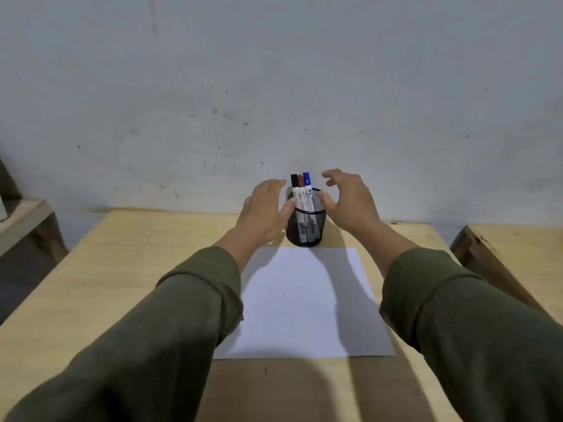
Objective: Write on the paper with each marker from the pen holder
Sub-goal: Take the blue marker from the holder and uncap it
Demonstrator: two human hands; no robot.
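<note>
A black mesh pen holder (305, 228) stands at the far edge of a blank white paper (304, 303) on the wooden table. Three markers stand upright in it: a black-capped marker (294, 190), a red-capped marker (300, 188) and a blue-capped marker (307, 190). My left hand (265, 208) is beside the holder's left side with fingers spread; its thumb lies at the rim. My right hand (350, 199) hovers by the holder's right side, fingers curled and apart, thumb near the rim. Neither hand holds a marker.
The light wooden table (128, 269) ends close to a grey wall (274, 102) just behind the holder. Another wooden table (518, 257) stands to the right, and a wooden piece of furniture (24, 226) to the left, with gaps between.
</note>
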